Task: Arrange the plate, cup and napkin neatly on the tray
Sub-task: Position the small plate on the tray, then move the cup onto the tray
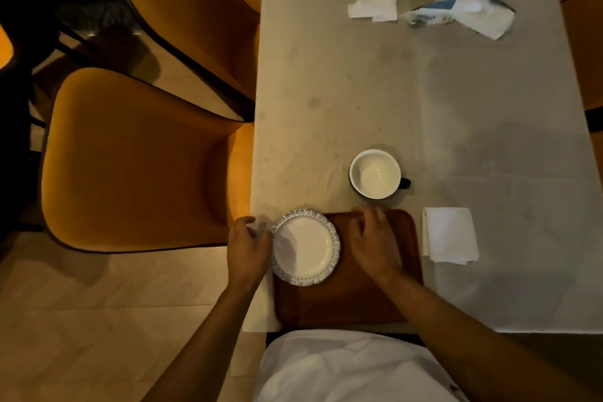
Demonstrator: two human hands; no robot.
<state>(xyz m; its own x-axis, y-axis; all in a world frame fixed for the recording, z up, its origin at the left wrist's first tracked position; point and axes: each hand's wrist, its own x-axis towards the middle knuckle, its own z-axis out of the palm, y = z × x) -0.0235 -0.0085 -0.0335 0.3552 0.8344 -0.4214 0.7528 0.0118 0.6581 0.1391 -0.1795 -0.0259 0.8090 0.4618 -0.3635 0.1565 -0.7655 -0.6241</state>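
**Plate reaches the tray; cup and napkin wait outside it**

A white garment [352, 369] fills the nearest edge, and just beyond it lies the dark brown rectangular wooden tray [359, 300], the landmark here. The white round plate with a patterned scalloped rim [305, 246] sits on the tray's far-left corner, its rim overhanging the tray's left edge. The left hand [249, 246] curls around that rim, seemingly gripping it to place or nudge the plate. The right hand [375, 240] rests loose and holding nothing on the tray, probably steadying it. The white cup with a dark handle [375, 174] stands just beyond the tray's far edge; the folded white napkin [449, 235] lies just right of it. By my judgement, the plate needs centring first.
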